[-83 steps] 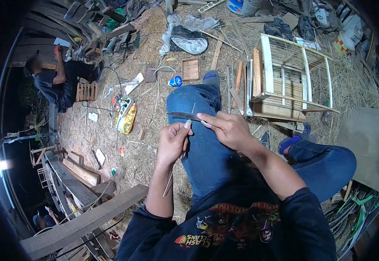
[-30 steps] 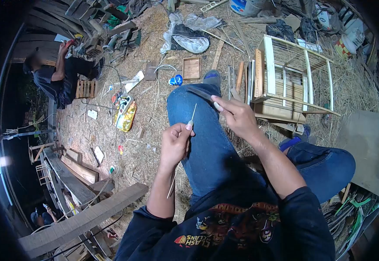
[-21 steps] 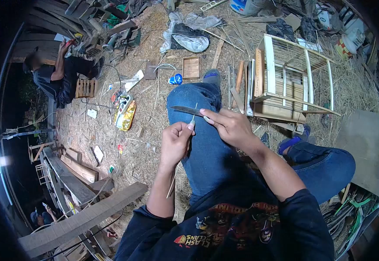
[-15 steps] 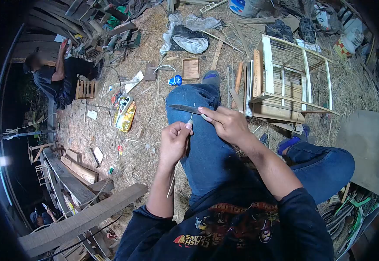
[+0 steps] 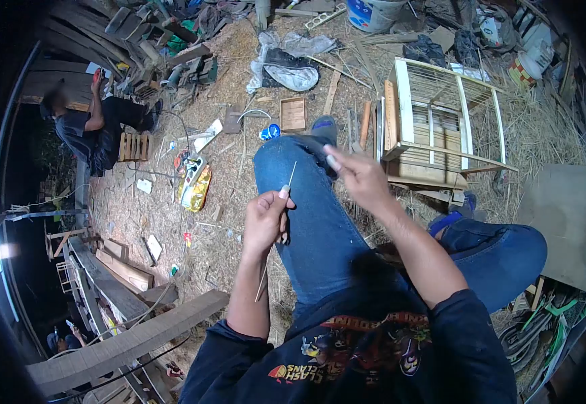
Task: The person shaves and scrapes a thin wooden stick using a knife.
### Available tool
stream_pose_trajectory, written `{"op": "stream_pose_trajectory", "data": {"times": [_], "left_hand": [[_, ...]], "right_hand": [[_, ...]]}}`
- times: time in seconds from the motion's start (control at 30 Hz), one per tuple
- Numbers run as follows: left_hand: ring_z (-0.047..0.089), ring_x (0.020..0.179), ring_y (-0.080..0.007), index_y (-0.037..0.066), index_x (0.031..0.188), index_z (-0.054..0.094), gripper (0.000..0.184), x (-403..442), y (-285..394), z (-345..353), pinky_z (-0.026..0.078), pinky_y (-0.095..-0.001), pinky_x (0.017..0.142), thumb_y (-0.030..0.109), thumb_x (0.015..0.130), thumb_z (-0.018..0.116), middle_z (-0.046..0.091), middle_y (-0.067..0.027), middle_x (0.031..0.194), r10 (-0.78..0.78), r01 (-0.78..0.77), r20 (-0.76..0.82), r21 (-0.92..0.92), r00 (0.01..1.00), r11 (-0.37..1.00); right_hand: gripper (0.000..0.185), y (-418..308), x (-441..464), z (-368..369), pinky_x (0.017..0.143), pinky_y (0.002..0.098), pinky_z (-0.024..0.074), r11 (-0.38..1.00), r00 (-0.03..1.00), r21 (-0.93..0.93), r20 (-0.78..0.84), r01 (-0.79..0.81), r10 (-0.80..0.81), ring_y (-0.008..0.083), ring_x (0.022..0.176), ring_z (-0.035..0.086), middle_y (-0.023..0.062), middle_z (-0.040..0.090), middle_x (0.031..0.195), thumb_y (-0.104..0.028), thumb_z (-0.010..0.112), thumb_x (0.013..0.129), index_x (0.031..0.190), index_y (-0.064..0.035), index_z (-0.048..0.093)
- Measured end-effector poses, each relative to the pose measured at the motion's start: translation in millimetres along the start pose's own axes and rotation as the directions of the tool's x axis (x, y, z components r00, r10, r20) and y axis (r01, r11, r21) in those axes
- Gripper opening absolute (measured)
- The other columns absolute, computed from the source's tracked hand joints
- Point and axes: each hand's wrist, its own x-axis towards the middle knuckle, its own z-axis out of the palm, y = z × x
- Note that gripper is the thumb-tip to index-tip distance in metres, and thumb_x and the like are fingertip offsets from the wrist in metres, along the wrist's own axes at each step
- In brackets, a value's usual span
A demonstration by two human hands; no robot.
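My left hand [image 5: 264,221] is closed over my thigh, pinching a thin pale stick [image 5: 293,174] between thumb and fingers. One end of the stick points up past the fingertips; the other trails down along my forearm. My right hand [image 5: 361,185] is closed on a knife [image 5: 314,144], whose dark blade is smeared by motion above my knee. Blade and stick are apart. Beneath both hands is my leg in blue jeans [image 5: 320,236].
A slatted wooden cage [image 5: 434,145] stands at the right. Ahead on the straw-strewn ground lie a small wooden box [image 5: 293,114], a blue can [image 5: 270,132] and a yellow packet [image 5: 197,192]. A curved wooden beam [image 5: 131,333] crosses the lower left. Another person [image 5: 91,124] sits at far left.
My right hand has swung the knife up and away from the stick, which the blade crossed before. My left hand has shifted slightly left and still pinches the stick.
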Motion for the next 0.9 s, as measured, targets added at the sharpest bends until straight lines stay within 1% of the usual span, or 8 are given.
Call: {"op": "stream_pose_trajectory", "data": {"times": [0.1,0.37,0.4,0.5,0.67,0.73,0.77,0.9], "left_hand": [[0.042,0.034,-0.0089,0.002,0.086,0.066,0.04,0.3,4.7,-1.5,0.033,-0.0257,0.034,0.033,0.109,0.059,0.05,0.0002,0.048,-0.011,0.011,0.033,0.003,0.999,1.0],[0.042,0.034,-0.0082,0.003,0.084,0.065,0.04,0.6,5.7,0.7,0.033,-0.0252,0.036,0.033,0.11,0.059,0.049,0.001,0.048,-0.017,0.017,0.038,-0.01,0.999,1.0],[0.042,0.034,-0.0082,0.003,0.084,0.065,0.04,-0.3,6.1,1.6,0.033,-0.0251,0.036,0.033,0.11,0.059,0.049,0.001,0.048,-0.017,0.017,0.012,0.002,1.0,1.0],[0.041,0.034,-0.0082,0.003,0.084,0.065,0.04,-1.2,5.2,-0.1,0.032,-0.025,0.036,0.033,0.11,0.059,0.049,0.001,0.048,-0.01,0.01,0.025,0.011,1.0,1.0],[0.042,0.035,-0.0077,0.003,0.087,0.066,0.038,-4.7,7.2,1.7,0.031,-0.025,0.037,0.032,0.11,0.059,0.05,0.001,0.049,-0.007,0.007,0.048,0.0,0.999,1.0],[0.042,0.037,-0.0073,0.002,0.087,0.067,0.038,-8.3,11.4,3.6,0.032,-0.0248,0.038,0.031,0.11,0.059,0.051,0.0011,0.05,-0.011,0.009,0.075,0.018,0.997,1.0],[0.043,0.038,-0.0066,0.002,0.088,0.068,0.037,-10.3,12.4,5.5,0.032,-0.0244,0.039,0.031,0.111,0.058,0.052,0.0015,0.051,0.001,-0.004,0.11,0.028,0.994,1.0],[0.045,0.043,-0.0046,0.003,0.092,0.07,0.034,-15.1,15.0,16.0,0.033,-0.0232,0.042,0.029,0.111,0.059,0.054,0.0029,0.055,0.017,-0.028,0.175,0.058,0.984,0.998]], "right_hand": [[0.031,-21.5,-13.9,6.9,0.056,0.0392,0.0528,0.987,0.987,-0.038,-0.024,0.156,-0.157,0.0213,0.062,0.064,0.0067,0.064,0.072,-0.031,0.063,0.105,0.135,-0.0295,0.073],[0.032,-26.3,-15.7,16.5,0.058,0.0425,0.0538,0.991,0.99,-0.019,0.029,0.135,-0.135,0.0288,0.065,0.065,0.0092,0.063,0.076,-0.027,0.066,0.102,0.134,-0.0323,0.073],[0.033,-28.1,-11.4,13.3,0.089,0.0479,0.0468,0.995,0.996,-0.072,0.062,0.075,-0.07,0.0291,0.072,0.068,0.0109,0.069,0.08,-0.022,0.066,0.102,0.133,-0.0271,0.073],[0.031,-9.6,4.7,8.7,0.121,0.0547,0.0371,0.998,0.997,0.012,0.052,-0.061,0.06,0.0312,0.094,0.075,0.0165,0.078,0.102,-0.02,0.065,0.103,0.132,-0.0198,0.074],[0.032,-38.5,-0.2,-0.5,0.118,0.0478,0.0401,0.915,0.967,0.344,-0.065,-0.211,0.247,0.0264,0.101,0.075,0.0153,0.079,0.108,-0.028,0.071,0.101,0.13,-0.0135,0.075],[0.039,-39.1,1.5,-1.9,0.111,0.041,0.0451,0.8,0.934,0.482,0.199,-0.358,0.297,0.0211,0.105,0.072,0.0142,0.078,0.11,-0.031,0.076,0.099,0.129,-0.0057,0.074],[0.035,-33.5,2.0,8.6,0.081,0.0294,0.055,0.73,0.961,0.626,0.153,-0.275,0.231,0.0128,0.081,0.069,0.0079,0.075,0.094,-0.029,0.076,0.1,0.121,-0.0013,0.074],[0.023,-42.0,10.3,-2.4,0.051,0.0206,0.0427,0.439,0.833,0.71,0.431,-0.551,0.348,0.0049,0.058,0.057,0.0025,0.068,0.08,-0.026,0.075,0.1,0.108,-0.0042,0.071]]}}
